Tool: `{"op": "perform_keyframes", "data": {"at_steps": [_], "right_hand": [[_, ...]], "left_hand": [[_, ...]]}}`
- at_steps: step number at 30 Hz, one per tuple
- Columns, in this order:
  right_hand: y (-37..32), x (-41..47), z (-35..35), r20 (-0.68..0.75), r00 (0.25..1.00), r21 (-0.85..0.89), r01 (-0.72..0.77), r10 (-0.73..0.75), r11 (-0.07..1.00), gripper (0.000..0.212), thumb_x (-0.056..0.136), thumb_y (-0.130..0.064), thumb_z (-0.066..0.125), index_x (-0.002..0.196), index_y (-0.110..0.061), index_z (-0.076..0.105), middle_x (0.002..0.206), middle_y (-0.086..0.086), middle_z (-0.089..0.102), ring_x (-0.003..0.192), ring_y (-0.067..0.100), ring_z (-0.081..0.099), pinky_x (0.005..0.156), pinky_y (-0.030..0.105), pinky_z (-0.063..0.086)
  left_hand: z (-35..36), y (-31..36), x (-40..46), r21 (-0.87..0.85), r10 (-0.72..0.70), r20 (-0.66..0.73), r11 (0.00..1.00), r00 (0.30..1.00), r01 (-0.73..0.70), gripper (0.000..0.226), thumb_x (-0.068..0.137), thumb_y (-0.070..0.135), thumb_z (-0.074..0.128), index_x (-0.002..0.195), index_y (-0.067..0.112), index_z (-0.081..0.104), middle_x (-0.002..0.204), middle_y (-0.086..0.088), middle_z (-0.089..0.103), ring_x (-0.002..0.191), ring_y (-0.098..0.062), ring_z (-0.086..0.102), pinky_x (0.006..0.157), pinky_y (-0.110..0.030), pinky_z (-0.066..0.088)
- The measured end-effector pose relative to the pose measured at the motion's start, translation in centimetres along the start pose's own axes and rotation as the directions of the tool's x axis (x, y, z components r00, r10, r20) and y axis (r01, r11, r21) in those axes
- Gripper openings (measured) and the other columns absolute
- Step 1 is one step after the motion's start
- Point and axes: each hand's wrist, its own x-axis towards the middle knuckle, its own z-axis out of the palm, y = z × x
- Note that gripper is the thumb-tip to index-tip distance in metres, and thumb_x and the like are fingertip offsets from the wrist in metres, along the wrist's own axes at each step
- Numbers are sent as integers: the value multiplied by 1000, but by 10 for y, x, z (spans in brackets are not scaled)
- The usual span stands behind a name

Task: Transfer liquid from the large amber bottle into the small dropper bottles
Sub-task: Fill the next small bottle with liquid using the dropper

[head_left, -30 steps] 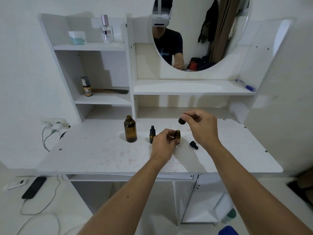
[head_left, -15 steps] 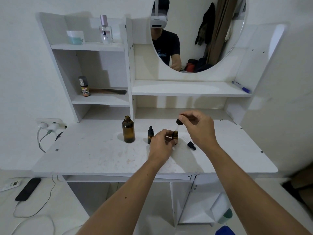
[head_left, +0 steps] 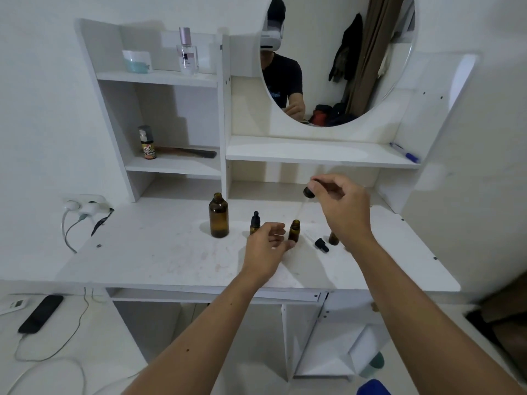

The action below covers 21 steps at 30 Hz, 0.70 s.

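the large amber bottle (head_left: 218, 215) stands uncapped and upright on the white desk (head_left: 159, 252), and everything else sits off to one side of it. just right of it is a small dropper bottle with its black cap on (head_left: 254, 222), partly hidden behind the left hand (head_left: 266, 246). further right from the big bottle stands an open small bottle (head_left: 294, 231), upright, with nothing on its neck. the left hand hovers low beside that open bottle, fingers loosely curled; its thumb tip looks to be touching the bottle's base, though i cannot tell if it really grips it.

the right hand (head_left: 343, 206) is raised above the desk, up and to the right of the large bottle, pinching the black bulb of a dropper (head_left: 309, 192) between thumb and fingertips. the glass tube below the bulb is too faint to follow.

further right again, a loose black dropper cap (head_left: 321, 244) lies on its side on the desk, and just past it a third small amber bottle (head_left: 333, 238) stands half hidden behind the right wrist.

on the shelves up and left of the large bottle are a small spray can (head_left: 148, 143), a comb (head_left: 188, 151), a perfume bottle (head_left: 188, 52) and a pale jar (head_left: 137, 61). a round mirror (head_left: 342, 61) hangs above, to the right.
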Motion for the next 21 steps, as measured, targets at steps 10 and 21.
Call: {"op": "perform_keyframes", "data": {"at_steps": [10, 21], "right_hand": [[-25, 8, 33, 21, 996, 105, 87, -90, 991, 14, 94, -17, 79, 106, -11, 79, 97, -2, 80, 94, 11, 77, 92, 25, 60], [-51, 16, 106, 96, 986, 212, 112, -135, 971, 16, 93, -18, 79, 108, -11, 79, 98, -2, 80, 94, 9, 77, 92, 27, 61]], "left_hand": [[-63, -3, -19, -154, 13, -16, 988, 1000, -15, 38, 78, 22, 91, 110, 17, 73, 99, 0, 77, 93, -15, 74, 88, -29, 62], [-137, -15, -7, 7, 50, -286, 999, 957, -50, 49, 71, 34, 95, 109, 21, 66, 99, 5, 71, 89, -13, 70, 79, -26, 60]]}}
